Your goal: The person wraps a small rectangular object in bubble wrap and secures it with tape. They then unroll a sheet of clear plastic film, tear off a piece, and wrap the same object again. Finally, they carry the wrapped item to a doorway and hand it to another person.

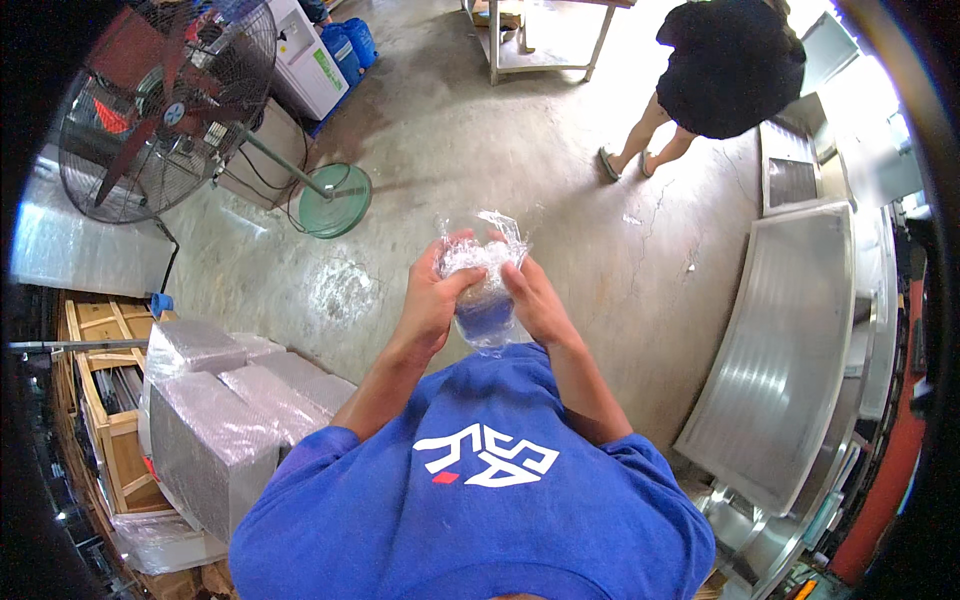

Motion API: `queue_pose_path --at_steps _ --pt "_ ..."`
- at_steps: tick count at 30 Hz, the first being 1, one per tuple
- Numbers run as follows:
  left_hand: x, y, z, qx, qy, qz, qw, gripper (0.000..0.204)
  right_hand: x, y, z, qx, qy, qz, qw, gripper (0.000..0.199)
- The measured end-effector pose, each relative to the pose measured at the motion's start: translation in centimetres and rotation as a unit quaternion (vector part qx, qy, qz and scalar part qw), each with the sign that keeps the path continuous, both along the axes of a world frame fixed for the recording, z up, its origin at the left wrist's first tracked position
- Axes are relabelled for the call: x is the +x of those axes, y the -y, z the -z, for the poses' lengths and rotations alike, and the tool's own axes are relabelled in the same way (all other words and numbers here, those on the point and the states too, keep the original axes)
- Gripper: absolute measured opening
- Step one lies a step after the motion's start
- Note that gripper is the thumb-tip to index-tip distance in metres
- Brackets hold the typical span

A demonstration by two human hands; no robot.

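A bare concrete floor (520,150) fills the workshop, with a large pedestal fan (165,105) well to the left of the grip, film-wrapped metal boxes (225,410) below it on the left, and a curved steel panel (790,350) to its right. A wad of clear plastic film (482,262) is pinched between the left hand (440,295) and right hand (535,300), both closed around it at chest height. The film appears only partly gathered, loose ends being left hanging below.

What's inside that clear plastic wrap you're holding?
Both hands, left hand and right hand, grip the clear plastic wrap. Inside shows something pale and rounded; crinkles and fingers hide what it is.
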State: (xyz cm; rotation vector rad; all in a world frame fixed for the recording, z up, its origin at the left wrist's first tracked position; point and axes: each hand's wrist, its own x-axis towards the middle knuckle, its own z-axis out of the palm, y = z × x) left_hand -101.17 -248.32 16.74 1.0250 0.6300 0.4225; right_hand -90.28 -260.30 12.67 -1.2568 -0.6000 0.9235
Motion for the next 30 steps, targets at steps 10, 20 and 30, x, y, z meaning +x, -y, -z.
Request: queue_pose_path --at_steps 10,20,30 --pt "14.8 -14.5 -0.6 -0.001 0.088 -0.079 0.993 0.057 14.8 -18.2 -3.6 0.028 -0.236 0.032 0.971 0.032" --pt "25.3 -36.0 2.8 0.165 -0.019 -0.176 0.970 0.034 24.7 -40.6 -0.8 -0.013 -0.106 0.020 0.994 0.044" --pt "36.9 -55.3 -1.2 0.051 0.005 -0.132 0.990 0.026 36.7 -57.0 -0.8 0.065 0.072 -0.057 0.994 0.088"
